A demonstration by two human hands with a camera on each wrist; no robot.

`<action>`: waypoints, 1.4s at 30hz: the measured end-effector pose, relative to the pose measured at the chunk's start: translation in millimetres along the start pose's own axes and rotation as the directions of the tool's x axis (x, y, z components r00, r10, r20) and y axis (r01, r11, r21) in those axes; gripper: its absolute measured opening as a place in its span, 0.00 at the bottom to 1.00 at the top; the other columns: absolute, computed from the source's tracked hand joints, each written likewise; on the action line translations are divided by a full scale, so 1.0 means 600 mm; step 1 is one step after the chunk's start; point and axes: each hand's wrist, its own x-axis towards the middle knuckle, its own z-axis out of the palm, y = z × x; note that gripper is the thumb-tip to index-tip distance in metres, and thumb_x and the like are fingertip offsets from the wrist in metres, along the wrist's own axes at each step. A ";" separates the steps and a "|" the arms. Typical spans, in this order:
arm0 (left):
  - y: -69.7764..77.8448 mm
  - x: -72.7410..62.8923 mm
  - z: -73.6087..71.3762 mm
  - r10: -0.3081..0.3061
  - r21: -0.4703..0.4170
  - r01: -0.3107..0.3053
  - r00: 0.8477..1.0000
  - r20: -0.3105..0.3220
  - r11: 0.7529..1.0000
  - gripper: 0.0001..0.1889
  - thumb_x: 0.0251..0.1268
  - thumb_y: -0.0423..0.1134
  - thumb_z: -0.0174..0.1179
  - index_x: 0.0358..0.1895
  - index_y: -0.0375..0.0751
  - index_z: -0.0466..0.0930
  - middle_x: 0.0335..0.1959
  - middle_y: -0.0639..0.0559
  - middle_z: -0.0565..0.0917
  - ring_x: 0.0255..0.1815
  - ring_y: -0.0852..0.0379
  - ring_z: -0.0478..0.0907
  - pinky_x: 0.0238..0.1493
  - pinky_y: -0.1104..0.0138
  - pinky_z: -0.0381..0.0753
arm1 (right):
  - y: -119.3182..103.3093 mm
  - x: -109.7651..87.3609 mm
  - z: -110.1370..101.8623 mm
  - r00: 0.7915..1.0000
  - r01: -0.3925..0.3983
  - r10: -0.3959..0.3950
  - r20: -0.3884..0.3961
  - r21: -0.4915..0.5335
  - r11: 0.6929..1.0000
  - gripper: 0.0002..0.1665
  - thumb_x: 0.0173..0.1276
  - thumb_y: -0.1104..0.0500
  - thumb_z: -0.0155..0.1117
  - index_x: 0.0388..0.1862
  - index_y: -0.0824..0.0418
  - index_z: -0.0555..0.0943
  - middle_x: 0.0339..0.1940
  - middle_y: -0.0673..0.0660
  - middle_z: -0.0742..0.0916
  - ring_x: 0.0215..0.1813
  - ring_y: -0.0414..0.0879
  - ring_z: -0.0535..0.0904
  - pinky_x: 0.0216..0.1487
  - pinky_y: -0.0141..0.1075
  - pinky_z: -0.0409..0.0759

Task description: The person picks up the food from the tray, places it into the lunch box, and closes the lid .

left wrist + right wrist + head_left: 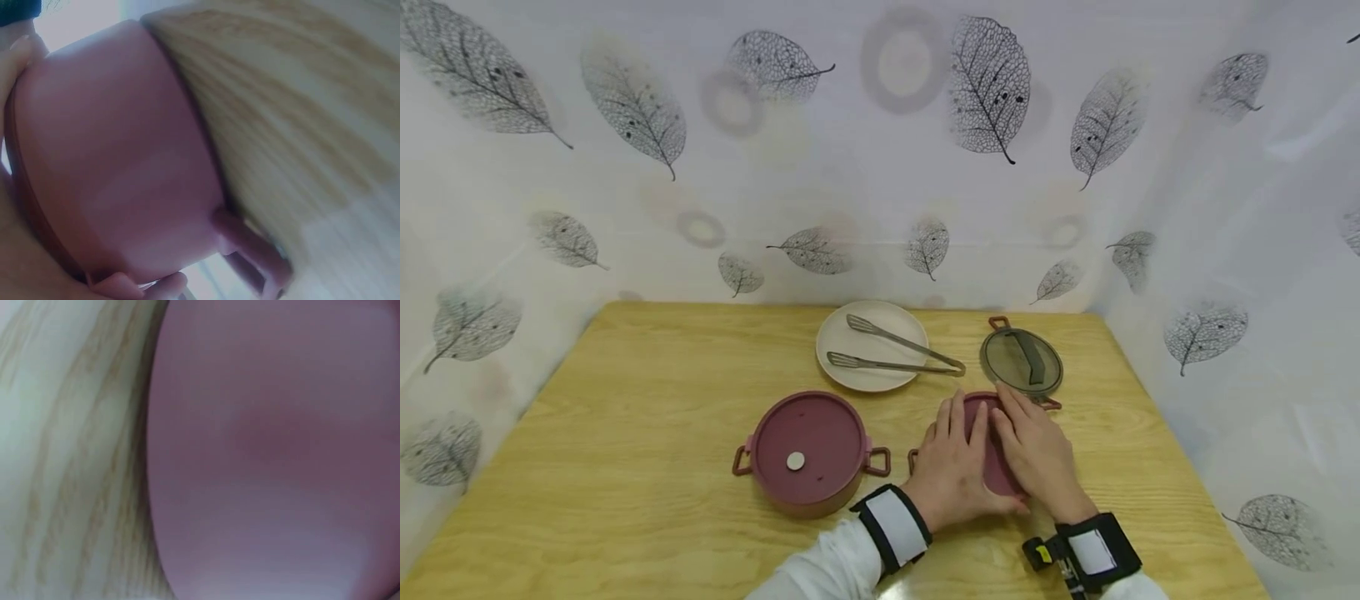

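In the head view, two maroon pots sit on the table. On top of the right-hand pot (119, 144) lies a maroon lid (996, 462), mostly covered by both hands. My left hand (953, 467) lies across the lid's left side, fingers extended and thumb stretched along the near edge. Over its right side lies my right hand (1037, 450), fingers straight and pointing away. A side handle (256, 256) of this pot shows in the left wrist view. The right wrist view is filled largely by the pot's smooth wall (269, 456).
A second maroon pot (808, 454), lidded, with a white round spot on top, stands to the left. Behind are a white plate (838, 329) with metal tongs (898, 340) across it and a glass lid (996, 358) with a dark handle. A leaf-patterned curtain (865, 183) surrounds the table (647, 400).
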 end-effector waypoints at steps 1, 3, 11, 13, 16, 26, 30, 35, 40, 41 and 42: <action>-0.001 -0.001 0.001 -0.002 -0.008 0.002 1.000 -0.003 1.000 0.69 0.36 0.87 0.55 0.79 0.42 0.51 0.78 0.32 0.52 0.77 0.40 0.56 0.68 0.55 0.73 | -0.001 0.000 0.000 1.000 0.000 0.000 0.000 0.007 1.000 0.30 0.81 0.49 0.44 0.75 0.60 0.66 0.72 0.64 0.74 0.69 0.64 0.71 0.63 0.62 0.72; -0.002 -0.003 0.001 -0.006 -0.018 0.006 1.000 -0.019 1.000 0.70 0.36 0.87 0.56 0.79 0.41 0.52 0.78 0.32 0.53 0.77 0.41 0.56 0.67 0.55 0.74 | -0.002 0.000 0.000 1.000 -0.001 0.001 0.000 0.014 1.000 0.30 0.81 0.49 0.44 0.75 0.60 0.66 0.72 0.63 0.74 0.69 0.64 0.71 0.63 0.62 0.72; -0.004 -0.003 0.003 0.009 0.006 -0.009 0.996 -0.091 1.000 0.68 0.35 0.86 0.58 0.77 0.40 0.56 0.75 0.31 0.58 0.75 0.40 0.60 0.65 0.55 0.75 | -0.005 0.002 -0.002 1.000 0.009 -0.009 -0.010 0.023 1.000 0.29 0.81 0.50 0.44 0.75 0.61 0.67 0.71 0.64 0.75 0.69 0.64 0.72 0.63 0.63 0.72; -0.004 -0.001 0.002 0.010 0.003 -0.010 0.996 -0.091 1.000 0.68 0.36 0.85 0.58 0.77 0.40 0.57 0.75 0.31 0.58 0.75 0.40 0.60 0.66 0.55 0.75 | -0.004 0.003 -0.005 1.000 0.007 -0.006 -0.010 0.039 0.999 0.29 0.81 0.50 0.44 0.75 0.61 0.67 0.71 0.64 0.75 0.68 0.65 0.72 0.63 0.63 0.72; -0.003 0.004 -0.002 0.006 0.006 -0.006 0.997 -0.082 1.000 0.68 0.35 0.85 0.58 0.77 0.40 0.57 0.75 0.32 0.58 0.75 0.41 0.60 0.66 0.55 0.74 | -0.001 0.007 -0.010 1.000 0.012 -0.012 -0.010 0.061 0.998 0.29 0.80 0.51 0.45 0.74 0.62 0.68 0.70 0.66 0.75 0.68 0.66 0.72 0.63 0.64 0.71; 0.004 0.010 -0.002 -0.031 -0.054 0.033 0.999 0.038 0.998 0.72 0.33 0.88 0.55 0.81 0.45 0.46 0.80 0.36 0.50 0.78 0.43 0.55 0.68 0.57 0.73 | 0.042 -0.030 -0.050 0.976 -0.052 -0.018 0.215 0.316 0.947 0.37 0.82 0.49 0.42 0.78 0.71 0.51 0.77 0.74 0.61 0.75 0.72 0.57 0.68 0.68 0.60; -0.008 -0.005 -0.004 -0.046 -0.227 0.068 0.994 0.099 0.972 0.74 0.33 0.84 0.61 0.81 0.48 0.37 0.81 0.37 0.41 0.80 0.42 0.50 0.67 0.52 0.73 | 0.066 -0.061 -0.062 0.944 -0.125 -0.001 0.329 0.363 0.923 0.41 0.81 0.45 0.44 0.80 0.68 0.47 0.78 0.73 0.59 0.76 0.72 0.55 0.68 0.67 0.62; -0.030 -0.030 -0.015 -0.058 -0.441 0.114 0.989 0.138 0.890 0.73 0.37 0.73 0.72 0.81 0.47 0.34 0.80 0.37 0.47 0.79 0.42 0.54 0.62 0.50 0.78 | 0.085 -0.092 -0.063 0.943 -0.072 -0.052 0.329 0.354 0.933 0.48 0.75 0.49 0.58 0.81 0.66 0.46 0.74 0.73 0.67 0.73 0.71 0.62 0.64 0.66 0.68; -0.038 -0.039 -0.017 -0.087 -0.507 0.132 0.990 0.112 0.852 0.70 0.40 0.67 0.75 0.81 0.41 0.38 0.79 0.38 0.56 0.78 0.46 0.59 0.67 0.54 0.74 | 0.088 -0.100 -0.055 0.950 -0.058 -0.066 0.306 0.379 0.924 0.61 0.63 0.51 0.72 0.82 0.62 0.43 0.75 0.71 0.67 0.70 0.71 0.67 0.61 0.70 0.67; -0.038 -0.039 -0.016 -0.100 -0.520 0.144 0.989 0.113 0.842 0.70 0.39 0.66 0.76 0.81 0.41 0.38 0.79 0.39 0.55 0.78 0.46 0.58 0.68 0.54 0.73 | 0.087 -0.098 -0.053 0.952 -0.050 -0.073 0.297 0.388 0.920 0.61 0.62 0.51 0.73 0.82 0.62 0.44 0.74 0.71 0.68 0.68 0.71 0.69 0.60 0.70 0.68; -0.038 -0.039 -0.016 -0.108 -0.527 0.150 0.988 0.110 0.837 0.71 0.39 0.65 0.76 0.81 0.40 0.39 0.79 0.39 0.55 0.78 0.46 0.58 0.69 0.54 0.72 | 0.087 -0.098 -0.052 0.956 -0.042 -0.073 0.285 0.378 0.925 0.61 0.61 0.51 0.74 0.82 0.62 0.45 0.73 0.70 0.70 0.66 0.69 0.72 0.60 0.67 0.70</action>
